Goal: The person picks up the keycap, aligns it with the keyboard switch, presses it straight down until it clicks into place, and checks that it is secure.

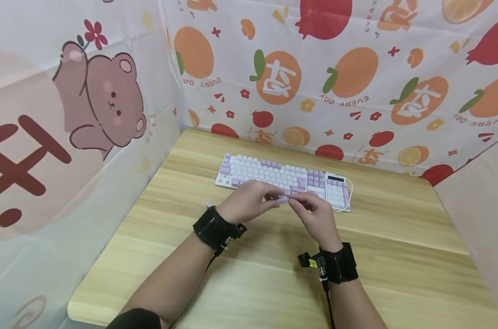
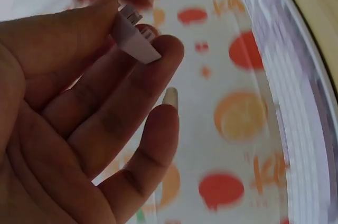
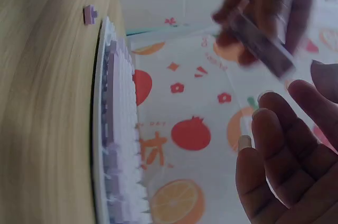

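The person's left hand (image 1: 249,200) pinched a long lilac keycap (image 2: 134,43) between thumb and fingers, above the table (image 1: 253,283) on the near side of the keyboard (image 1: 265,171). In the head view its long axis ran roughly left to right; in the left wrist view it slanted from upper left to lower right, the stems on its underside facing upper right. The right wrist view showed one end aimed at the fingertips of the right hand (image 1: 316,217), whose fingers were loosely bent, thumb and forefinger a little apart; whether they touched the keycap could not be told. Fingers covered part of the keycap, and the hands hid some of the keyboard's near edge. In the left wrist view the right hand was blurred and cut off at the top. Two loose lilac pieces (image 3: 91,15) lay on the table near the keyboard, one at the frame's upper edge
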`<state>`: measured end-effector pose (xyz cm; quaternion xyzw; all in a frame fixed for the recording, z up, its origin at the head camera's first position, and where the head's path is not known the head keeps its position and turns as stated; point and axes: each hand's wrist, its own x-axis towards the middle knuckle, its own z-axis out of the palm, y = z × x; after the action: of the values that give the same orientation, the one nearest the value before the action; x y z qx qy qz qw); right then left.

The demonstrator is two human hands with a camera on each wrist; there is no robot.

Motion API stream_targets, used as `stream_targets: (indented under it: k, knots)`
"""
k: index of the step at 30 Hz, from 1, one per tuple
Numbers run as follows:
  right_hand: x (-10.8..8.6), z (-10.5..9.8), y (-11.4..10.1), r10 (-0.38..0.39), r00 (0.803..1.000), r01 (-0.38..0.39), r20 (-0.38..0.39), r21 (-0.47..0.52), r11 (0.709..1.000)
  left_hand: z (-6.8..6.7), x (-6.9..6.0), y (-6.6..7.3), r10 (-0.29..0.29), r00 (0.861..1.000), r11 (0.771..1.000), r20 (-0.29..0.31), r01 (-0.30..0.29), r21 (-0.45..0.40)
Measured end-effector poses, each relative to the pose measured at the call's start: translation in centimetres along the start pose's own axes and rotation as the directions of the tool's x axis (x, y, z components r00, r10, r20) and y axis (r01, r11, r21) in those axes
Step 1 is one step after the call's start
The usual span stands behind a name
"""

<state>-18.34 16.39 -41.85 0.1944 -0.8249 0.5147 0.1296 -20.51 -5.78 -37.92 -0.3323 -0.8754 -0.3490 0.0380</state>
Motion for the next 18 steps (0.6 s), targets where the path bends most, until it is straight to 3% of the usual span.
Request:
stream_targets:
  k: [3, 5, 7, 9, 11, 12, 15, 18]
  knots:
    - [0.3, 0.0, 1.2, 0.104, 0.995, -0.104, 0.002, 0.115, 0.988, -1.6, -0.6, -2.0, -0.081, 0.996, 0.996, -0.048, 0.082, 0.029]
    - [0.6, 0.4, 2.3, 0.2, 0.98, -0.196, 0.009, 0.242, 0.95, -2.8, -1.2, -3.9, -0.145, 0.987, 0.988, -0.075, 0.149, 0.046]
    - [0.8, 0.8, 3.4, 0.303, 0.952, -0.294, 0.036, 0.377, 0.878, -3.9, -1.5, -5.8, -0.196, 0.977, 0.975, -0.085, 0.203, 0.085]
    - [0.9, 1.3, 4.6, 0.402, 0.911, -0.395, 0.097, 0.486, 0.779, -4.7, -1.6, -7.5, -0.228, 0.971, 0.963, -0.077, 0.237, 0.129]
    - [0.9, 1.9, 5.6, 0.468, 0.866, -0.484, 0.177, 0.533, 0.694, -5.2, -1.6, -8.9, -0.254, 0.965, 0.949, -0.069, 0.262, 0.173]
    - [0.8, 2.1, 5.9, 0.486, 0.846, -0.521, 0.217, 0.529, 0.67, -5.3, -1.6, -9.5, -0.268, 0.961, 0.942, -0.063, 0.276, 0.194]
    - [0.4, 2.8, 6.5, 0.499, 0.814, -0.578, 0.298, 0.504, 0.642, -5.2, -1.6, -11.2, -0.308, 0.95, 0.91, -0.045, 0.308, 0.277]
    - [0.1, 3.3, 6.5, 0.476, 0.819, -0.573, 0.322, 0.5, 0.649, -4.9, -1.4, -12.9, -0.303, 0.953, 0.868, -0.024, 0.287, 0.405]
